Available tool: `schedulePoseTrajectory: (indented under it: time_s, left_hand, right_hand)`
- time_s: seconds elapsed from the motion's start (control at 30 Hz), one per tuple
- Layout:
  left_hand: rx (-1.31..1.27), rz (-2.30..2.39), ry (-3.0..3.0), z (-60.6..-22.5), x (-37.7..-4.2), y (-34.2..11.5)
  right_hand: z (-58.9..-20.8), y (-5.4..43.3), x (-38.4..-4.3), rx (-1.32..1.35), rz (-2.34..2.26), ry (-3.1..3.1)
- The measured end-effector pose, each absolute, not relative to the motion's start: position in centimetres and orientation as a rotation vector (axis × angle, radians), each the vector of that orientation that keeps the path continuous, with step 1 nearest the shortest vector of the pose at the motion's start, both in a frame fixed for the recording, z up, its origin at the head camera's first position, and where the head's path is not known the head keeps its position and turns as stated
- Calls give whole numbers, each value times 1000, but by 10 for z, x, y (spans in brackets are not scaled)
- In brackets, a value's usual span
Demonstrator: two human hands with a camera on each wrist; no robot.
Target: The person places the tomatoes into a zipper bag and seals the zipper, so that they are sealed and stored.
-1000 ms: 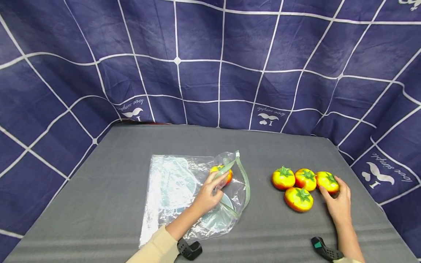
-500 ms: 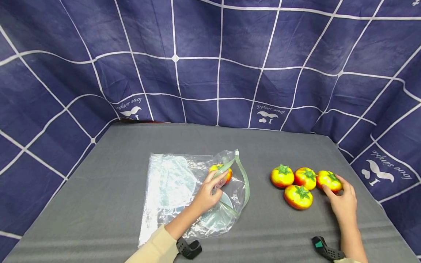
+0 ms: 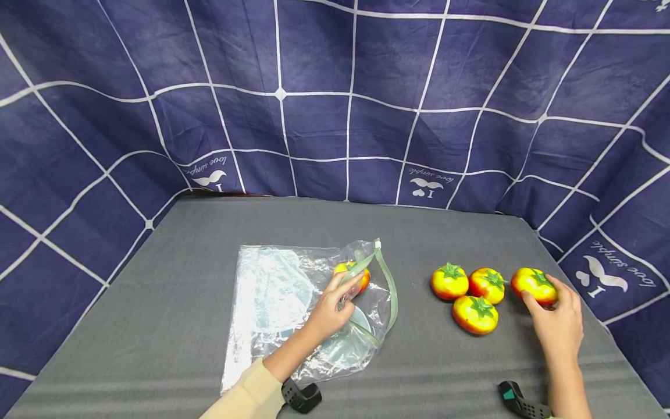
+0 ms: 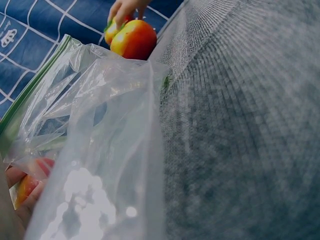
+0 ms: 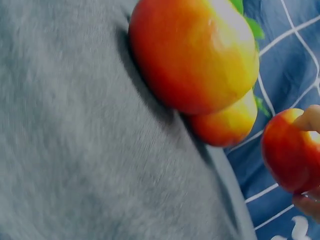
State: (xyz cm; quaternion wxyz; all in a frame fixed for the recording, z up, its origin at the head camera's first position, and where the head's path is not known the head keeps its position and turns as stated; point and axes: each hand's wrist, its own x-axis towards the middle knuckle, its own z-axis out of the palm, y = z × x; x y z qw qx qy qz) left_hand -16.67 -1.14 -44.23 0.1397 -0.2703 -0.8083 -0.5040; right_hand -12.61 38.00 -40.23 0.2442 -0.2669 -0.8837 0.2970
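Observation:
A clear zip bag (image 3: 282,291) with a green closure strip lies on the grey cloth, its mouth spread open to the right. One red-and-yellow tomato (image 3: 364,281) with a green leafy top shows inside, near that mouth. My left hand (image 3: 331,307) pinches the bag's edge beside this tomato; the film partly covers the fingers in the left wrist view. On the right, my right hand (image 3: 560,320) holds another tomato (image 3: 531,285) between thumb and fingers, apart from the others. In the right wrist view this held tomato (image 5: 287,155) appears at the right edge.
Several more tomatoes sit grouped left of my right hand: a rear one (image 3: 449,283), a middle one (image 3: 484,285) and a front one (image 3: 473,316). Grey cloth (image 3: 419,366) covers the table. A blue curtain (image 3: 314,128) with white grid lines hangs along the back and sides.
My right hand has moved to the right with its tomato, opening a gap from the middle tomato it stood against. The left hand and the bag stay in place.

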Motion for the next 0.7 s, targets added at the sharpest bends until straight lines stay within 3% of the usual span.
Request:
schedulePoseTrajectory:
  time_s: [0.4, 0.7]
  left_hand:
    - [-775, -1462, -2340, -443, -167, -11]
    - [-784, -1458, -2335, -443, -166, -12]
  right_hand:
    - [-374, 344, -124, -662, 842, -2431]
    - [-366, 309, -120, -376, 906, -2421]
